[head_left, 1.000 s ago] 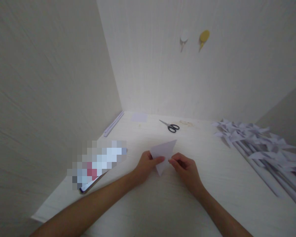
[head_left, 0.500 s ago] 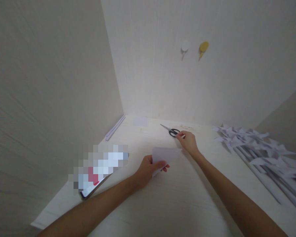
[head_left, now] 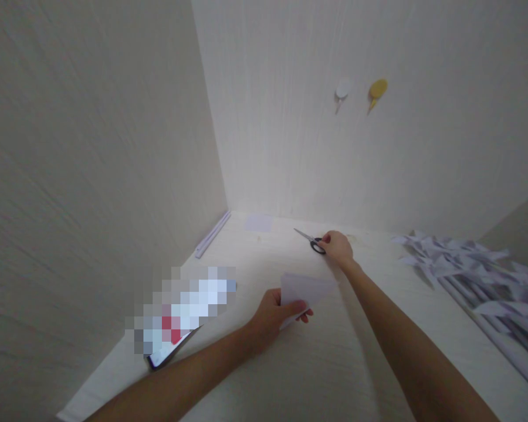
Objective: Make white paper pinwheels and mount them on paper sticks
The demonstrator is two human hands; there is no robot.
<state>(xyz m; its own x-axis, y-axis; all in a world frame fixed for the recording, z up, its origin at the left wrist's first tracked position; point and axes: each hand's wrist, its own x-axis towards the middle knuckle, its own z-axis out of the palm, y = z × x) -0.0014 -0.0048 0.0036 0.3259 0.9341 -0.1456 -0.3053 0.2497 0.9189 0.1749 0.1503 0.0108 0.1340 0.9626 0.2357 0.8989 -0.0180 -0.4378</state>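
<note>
My left hand [head_left: 275, 319] grips a folded sheet of pale lilac paper [head_left: 305, 287], the thumb on top and fingertips showing below its edge. Farther back, my right hand [head_left: 338, 249] pinches the black handles of a pair of scissors [head_left: 318, 246]. The scissors lie on or very near the tabletop, blades pointing to the back left. Part of the handles is hidden by my fingers.
Left of my left forearm lies a phone [head_left: 162, 354] with its screen lit and blurred. Thin paper strips [head_left: 213, 234] and a small lilac square [head_left: 258, 223] lie at the back. Several paper pinwheels on sticks [head_left: 462, 258] are piled at right. Two hooks [head_left: 378, 89] are on the wall.
My right hand has come farther over the scissors' handles, covering more of them. My left hand still holds the folded paper. The whole view has shifted slightly.
</note>
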